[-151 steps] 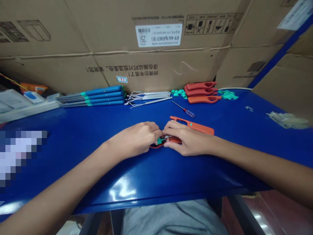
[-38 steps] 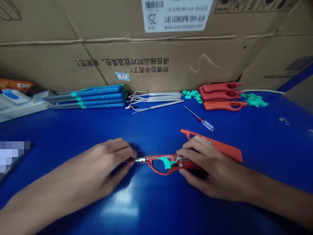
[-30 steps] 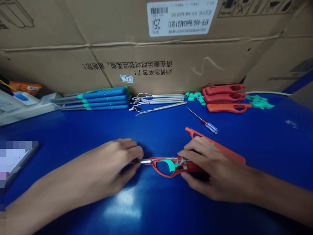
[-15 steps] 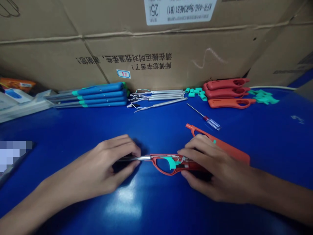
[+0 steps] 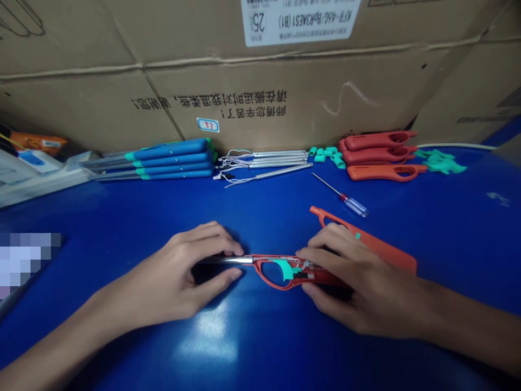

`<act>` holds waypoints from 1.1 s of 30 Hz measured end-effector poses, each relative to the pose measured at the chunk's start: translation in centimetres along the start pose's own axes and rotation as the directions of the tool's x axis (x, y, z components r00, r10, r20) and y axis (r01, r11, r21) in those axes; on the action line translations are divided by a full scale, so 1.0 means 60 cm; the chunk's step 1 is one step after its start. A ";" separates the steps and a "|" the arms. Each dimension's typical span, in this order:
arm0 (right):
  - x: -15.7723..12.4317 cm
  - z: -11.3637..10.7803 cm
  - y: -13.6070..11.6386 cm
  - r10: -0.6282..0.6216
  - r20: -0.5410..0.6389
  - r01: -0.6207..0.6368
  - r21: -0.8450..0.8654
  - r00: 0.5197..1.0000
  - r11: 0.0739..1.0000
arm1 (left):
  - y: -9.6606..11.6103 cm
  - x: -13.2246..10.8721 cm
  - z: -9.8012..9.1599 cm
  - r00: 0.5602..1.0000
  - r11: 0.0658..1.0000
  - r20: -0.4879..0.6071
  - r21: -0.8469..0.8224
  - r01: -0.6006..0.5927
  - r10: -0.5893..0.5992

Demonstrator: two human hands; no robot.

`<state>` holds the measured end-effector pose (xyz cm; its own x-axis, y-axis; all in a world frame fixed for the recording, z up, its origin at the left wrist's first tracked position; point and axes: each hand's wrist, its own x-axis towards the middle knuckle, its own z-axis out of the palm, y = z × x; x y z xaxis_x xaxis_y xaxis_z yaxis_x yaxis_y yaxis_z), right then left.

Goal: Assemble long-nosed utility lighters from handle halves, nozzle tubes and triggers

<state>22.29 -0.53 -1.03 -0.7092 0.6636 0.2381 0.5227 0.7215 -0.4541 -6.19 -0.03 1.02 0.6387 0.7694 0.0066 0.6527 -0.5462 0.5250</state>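
Between both sets of fingers, an open red utility lighter (image 5: 277,286) lay on the blue surface (image 5: 122,217). Left fingers (image 5: 220,244) held its metal tube (image 5: 240,260), and right fingers (image 5: 321,255) held its handle, beside an orange cover (image 5: 386,250).

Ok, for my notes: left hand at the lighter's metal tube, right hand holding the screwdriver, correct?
No: the head view shows the right hand on the open lighter body; the screwdriver lies apart on the bench. The rest stands.
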 end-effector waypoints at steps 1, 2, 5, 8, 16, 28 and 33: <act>0.000 0.000 0.000 0.001 0.002 -0.001 0.000 1.000 1.000 | 0.000 0.001 0.001 1.000 1.000 -0.005 0.006 -0.008 0.008; 0.000 0.000 0.001 0.000 0.007 0.000 0.000 1.000 1.000 | -0.001 0.001 0.002 1.000 1.000 -0.015 0.014 -0.018 0.018; 0.000 0.001 0.001 0.000 0.014 0.001 -0.010 1.000 1.000 | -0.003 0.001 0.004 0.998 0.999 -0.060 0.048 -0.025 0.028; 0.000 0.001 0.001 0.003 0.011 -0.003 -0.027 1.000 1.000 | -0.002 0.000 0.003 0.998 0.997 -0.044 0.066 -0.042 0.045; -0.002 0.002 0.002 -0.007 0.009 0.007 -0.021 1.000 1.000 | -0.002 0.001 0.001 0.995 0.991 -0.027 0.099 -0.090 0.093; -0.003 0.003 0.003 -0.014 -0.003 0.014 -0.032 1.000 0.999 | -0.003 0.000 0.004 0.988 0.974 -0.029 0.173 -0.147 0.154; -0.004 0.003 0.005 -0.018 -0.008 0.018 -0.041 1.000 0.999 | -0.004 -0.003 0.007 0.986 0.964 -0.031 0.216 -0.153 0.164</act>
<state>22.52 -0.53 -1.36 -0.7149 0.6519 0.2528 0.5287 0.7407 -0.4146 -6.30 -0.20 0.52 0.7242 0.6793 0.1186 0.6194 -0.7164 0.3212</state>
